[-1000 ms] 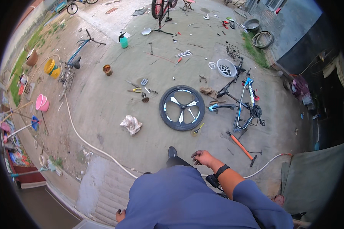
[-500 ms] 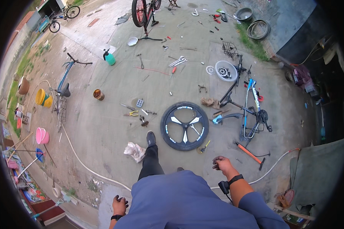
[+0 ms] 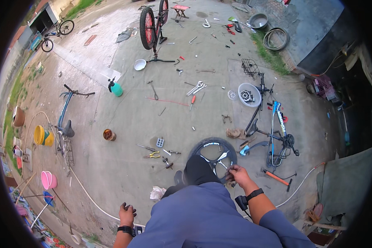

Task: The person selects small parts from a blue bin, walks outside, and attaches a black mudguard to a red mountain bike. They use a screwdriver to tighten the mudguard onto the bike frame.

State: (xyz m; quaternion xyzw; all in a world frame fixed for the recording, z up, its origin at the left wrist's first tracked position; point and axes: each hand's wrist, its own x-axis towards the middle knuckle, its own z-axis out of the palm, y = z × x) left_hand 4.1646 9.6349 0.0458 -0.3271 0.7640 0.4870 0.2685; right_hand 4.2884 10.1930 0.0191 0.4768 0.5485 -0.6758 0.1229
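My left hand (image 3: 127, 214) hangs low beside my body, its fingers loosely curled and apart, with nothing in it. In front of me on the right, my right hand (image 3: 238, 175) is held in the air, its fingers bent and nothing visible in them. Below and behind it lies a bicycle wheel (image 3: 222, 156) with a black tyre and three broad spokes. My raised knee and the right hand cover its near part. A crumpled whitish rag (image 3: 157, 193) lies by my leg. Pliers with yellow handles (image 3: 152, 155), a grey pedal (image 3: 160, 142) and axle parts (image 3: 168, 163) lie left of the wheel.
On the right are a blue-white bicycle frame (image 3: 277, 124), an orange pump (image 3: 276, 177) and a white basin (image 3: 257, 96) of discs. Wrenches (image 3: 197, 88) and a screwdriver (image 3: 193, 100) lie ahead. An upturned bicycle (image 3: 148, 29) stands farther off; a hose (image 3: 91, 200) crosses the left.
My body has moved forward toward the wheel, and a knee now overlaps it. The ground items sit lower in view. My right hand has come over the wheel's near edge; my left hand stays low.
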